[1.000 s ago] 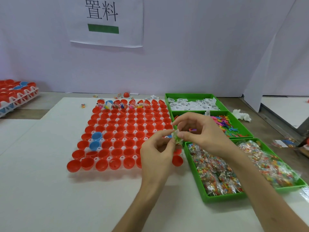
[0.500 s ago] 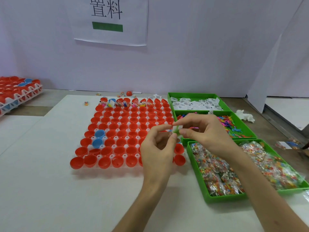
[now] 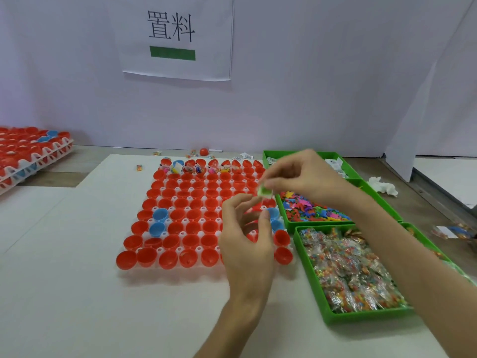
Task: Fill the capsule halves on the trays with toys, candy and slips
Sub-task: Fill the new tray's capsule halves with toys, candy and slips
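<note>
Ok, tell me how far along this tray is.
Done: only halves in the far row of the tray show fillings. In hand: the right hand pinches a small green-and-white piece above the tray; the left hand hovers beside it, seemingly empty. Left: the nearer rows look empty.

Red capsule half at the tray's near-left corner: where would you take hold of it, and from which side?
Probably by its rim, one fingertip inside and one outside, coming from above and the left. The red capsule half sits mouth up at the tray corner, with no neighbours on its left or near side.
</note>
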`<state>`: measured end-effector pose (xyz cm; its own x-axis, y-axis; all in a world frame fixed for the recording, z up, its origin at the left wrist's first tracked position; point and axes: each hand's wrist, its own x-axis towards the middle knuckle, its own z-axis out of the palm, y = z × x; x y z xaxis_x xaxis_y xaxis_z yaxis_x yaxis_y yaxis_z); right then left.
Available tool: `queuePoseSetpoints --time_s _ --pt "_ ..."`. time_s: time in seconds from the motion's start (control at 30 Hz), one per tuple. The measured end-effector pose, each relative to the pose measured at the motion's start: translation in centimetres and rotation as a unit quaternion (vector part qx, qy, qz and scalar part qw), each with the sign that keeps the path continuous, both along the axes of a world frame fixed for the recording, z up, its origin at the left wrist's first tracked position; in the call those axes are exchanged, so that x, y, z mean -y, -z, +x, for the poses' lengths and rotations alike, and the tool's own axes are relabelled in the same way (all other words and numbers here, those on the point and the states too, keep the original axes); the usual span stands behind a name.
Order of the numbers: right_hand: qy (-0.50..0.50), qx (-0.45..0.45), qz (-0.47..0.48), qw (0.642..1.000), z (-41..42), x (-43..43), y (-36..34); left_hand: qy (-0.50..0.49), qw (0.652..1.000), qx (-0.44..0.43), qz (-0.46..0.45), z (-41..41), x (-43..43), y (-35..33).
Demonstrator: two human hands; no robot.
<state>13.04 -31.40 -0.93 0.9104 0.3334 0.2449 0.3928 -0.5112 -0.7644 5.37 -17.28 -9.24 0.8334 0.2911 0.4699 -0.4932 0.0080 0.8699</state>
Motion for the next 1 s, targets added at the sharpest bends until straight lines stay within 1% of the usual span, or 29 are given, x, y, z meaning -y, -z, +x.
queuePoseSetpoints --time_s 0.07,0.13,0.23,0.3,0.37,0.57,0.67,0.73,0.9,1.0 --pt "0.056 0.037 -0.018 0.998 2.9 -0.1 -0.2 -0.013 0.997 0.053 0.047 -0.1 0.0 0.1" --pt "0.107 0.065 -0.06 0.99 6.3 -0.6 0.3 0.003 0.983 0.123 0.134 -0.4 0.1 0.3" --pt "0.146 0.059 -0.102 0.982 10.7 -1.4 1.9 0.078 0.939 0.194 0.273 -0.9 0.7 1.0" --pt "0.149 0.049 -0.127 0.979 12.8 -1.7 3.2 0.12 0.91 0.221 0.331 -1.1 1.1 1.3" --pt "0.147 0.046 -0.149 0.977 14.3 -1.8 4.4 0.135 0.898 0.239 0.343 -1.1 1.2 1.5" --pt "0.178 0.046 -0.166 0.969 16.3 -1.8 6.4 0.112 0.911 0.24 0.317 -0.7 1.1 1.4" --pt "0.184 0.038 -0.178 0.966 16.3 -2.0 6.8 0.136 0.906 0.225 0.332 -1.0 1.0 1.2" --pt "0.187 0.032 -0.189 0.963 16.2 -2.4 6.9 0.162 0.896 0.211 0.356 -1.1 1.1 1.1" --pt "0.189 0.024 -0.212 0.959 16.1 -2.8 6.5 0.236 0.858 0.196 0.413 -1.2 1.4 1.4" --pt "0.183 0.024 -0.165 0.969 16.0 -1.9 6.0 0.258 0.845 0.184 0.431 -1.1 1.5 1.7"
